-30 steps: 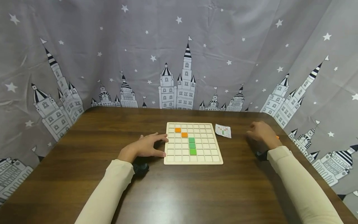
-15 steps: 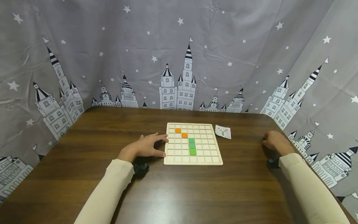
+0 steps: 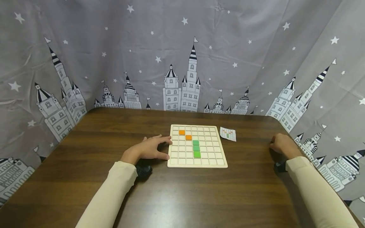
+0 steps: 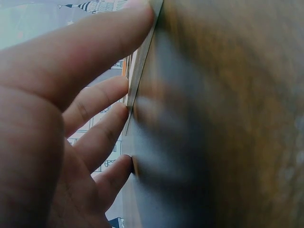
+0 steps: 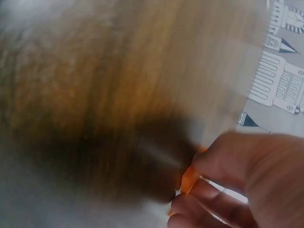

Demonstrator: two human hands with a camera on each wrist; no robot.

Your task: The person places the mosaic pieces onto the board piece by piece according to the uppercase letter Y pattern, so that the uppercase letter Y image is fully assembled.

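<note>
A pale wooden grid board lies on the table, with two orange tiles and a short column of green tiles set in its squares. My left hand touches the board's left edge with thumb and fingertips, fingers spread and relaxed. The left wrist view shows the board's thin edge against those fingertips. Far to the right, by the table's side, my right hand pinches an orange tile between thumb and fingers; a bit more orange shows below it. In the head view that tile is hidden by the hand.
A small printed card with a coloured grid pattern lies just right of the board's upper corner. Behind the brown wooden table hangs a grey curtain printed with castles and stars.
My right hand has moved right and slightly toward me, to the table's right side, covering the orange seen beside it earlier. My left hand and the board have stayed in place.
</note>
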